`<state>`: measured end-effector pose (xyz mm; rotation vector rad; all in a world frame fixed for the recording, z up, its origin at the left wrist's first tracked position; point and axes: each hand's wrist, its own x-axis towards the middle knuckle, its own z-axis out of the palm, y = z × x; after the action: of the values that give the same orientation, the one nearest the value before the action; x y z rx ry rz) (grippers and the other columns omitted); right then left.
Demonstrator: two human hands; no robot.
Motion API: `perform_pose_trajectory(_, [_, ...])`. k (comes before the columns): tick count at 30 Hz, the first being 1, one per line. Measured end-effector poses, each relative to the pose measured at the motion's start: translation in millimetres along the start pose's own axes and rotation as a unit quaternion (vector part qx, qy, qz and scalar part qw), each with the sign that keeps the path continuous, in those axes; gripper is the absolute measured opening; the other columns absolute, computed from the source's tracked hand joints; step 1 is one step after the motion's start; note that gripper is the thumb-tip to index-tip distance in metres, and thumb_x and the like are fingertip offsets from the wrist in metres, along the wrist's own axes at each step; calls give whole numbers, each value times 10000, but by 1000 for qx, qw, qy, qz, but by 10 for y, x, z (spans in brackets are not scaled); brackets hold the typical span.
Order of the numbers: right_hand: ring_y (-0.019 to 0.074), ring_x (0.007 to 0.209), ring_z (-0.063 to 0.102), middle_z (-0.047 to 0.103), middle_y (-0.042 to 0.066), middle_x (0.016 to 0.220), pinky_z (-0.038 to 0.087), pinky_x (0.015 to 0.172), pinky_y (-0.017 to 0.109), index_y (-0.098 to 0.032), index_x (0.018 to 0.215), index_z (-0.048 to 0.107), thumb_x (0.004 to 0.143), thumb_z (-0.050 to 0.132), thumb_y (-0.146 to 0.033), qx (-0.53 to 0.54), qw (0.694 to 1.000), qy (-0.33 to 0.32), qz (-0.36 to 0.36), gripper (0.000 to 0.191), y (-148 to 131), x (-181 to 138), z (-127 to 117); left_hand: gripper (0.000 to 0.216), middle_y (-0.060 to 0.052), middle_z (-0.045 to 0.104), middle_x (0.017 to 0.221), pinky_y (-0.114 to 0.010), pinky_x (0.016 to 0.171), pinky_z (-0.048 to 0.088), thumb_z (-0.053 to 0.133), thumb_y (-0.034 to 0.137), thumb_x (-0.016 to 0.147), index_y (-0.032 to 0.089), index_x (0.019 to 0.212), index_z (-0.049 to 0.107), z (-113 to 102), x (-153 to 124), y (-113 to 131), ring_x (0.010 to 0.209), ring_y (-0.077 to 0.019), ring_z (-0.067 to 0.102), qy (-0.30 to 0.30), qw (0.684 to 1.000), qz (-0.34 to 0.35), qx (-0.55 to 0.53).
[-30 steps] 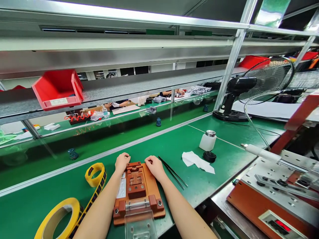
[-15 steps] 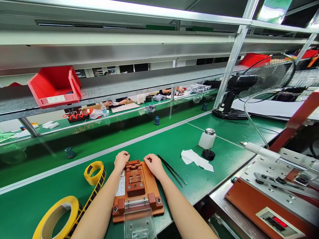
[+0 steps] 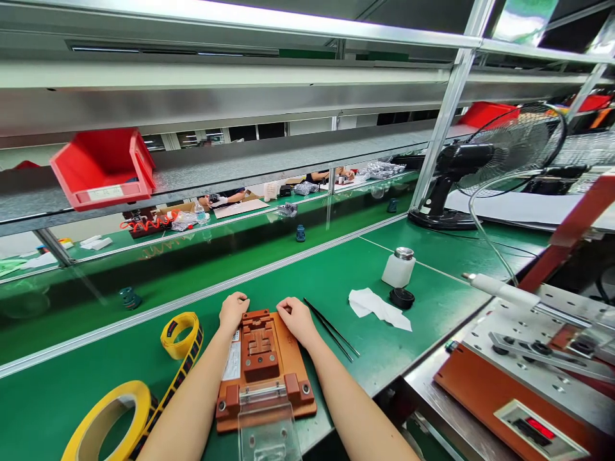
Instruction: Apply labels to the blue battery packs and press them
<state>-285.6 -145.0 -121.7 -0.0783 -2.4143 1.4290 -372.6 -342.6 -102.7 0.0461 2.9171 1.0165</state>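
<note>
"One brown fixture (image 3: 287,352), yes? Where?"

"On the green bench (image 3: 312,278), near edge, between the forearms (image 3: 336,390)."

"Looks?"

"Flat orange-brown base. Darker raised block (image 3: 259,366) toward the far end, stepped recesses cut in its top, round screw heads on its near part. Two chunky brown posts (image 3: 293,387) at the near end, clear cover (image 3: 266,426) lying open between them, running out of frame at the bottom. White label (image 3: 233,362) on the left side, print unreadable."

"Hands?"

"Left hand (image 3: 234,310) at the far left corner, right hand (image 3: 295,318) at the far right."

"Grip?"

"Fingers curled on both, tips mostly hidden. Cannot tell if they pinch the edge or just rest there."

"Around it?"

"Right side: black tweezers (image 3: 331,330) just beside the right hand, then torn white paper (image 3: 379,309), black cap (image 3: 401,298), whitish bottle (image 3: 398,269) with metal top. Left side: yellow tape roll (image 3: 79,422), its dark-patterned strip leading to a smaller coil (image 3: 180,349)."
</note>
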Motion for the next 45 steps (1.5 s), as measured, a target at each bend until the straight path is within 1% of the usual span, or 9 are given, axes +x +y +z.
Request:
perform_pose_trajectory(13, [212,784,639,657,68,871,476,752,325,-201,751,659,832,530,-255,-4,1000,0,-2,162,-8,1,1,239,-60,697,1016,-374,833,546,637,362,948,160,1069,678,-7,-11,6,908,-189,658,1,1000,-4,-3])
perform_pose_trajectory(26, [206,764,641,664,69,858,492,740,319,-201,744,660,817,535,-259,-9,1000,5,-9,156,-10,2,-4,225,-63,710,1024,-378,855,536,651,346,937,164,1064,690,-15,-28,25,935,-196,663,5,1000,-5,-2])
perform_pose_trajectory(45, [205,766,643,662,70,879,501,742,323,-205,755,668,829,531,-263,-12,1000,-1,-8,166,-23,-10,-18,236,-72,708,1029,-372,842,533,646,362,932,172,1066,686,-4,-21,2,936,-201,657,7,1000,-9,-9])
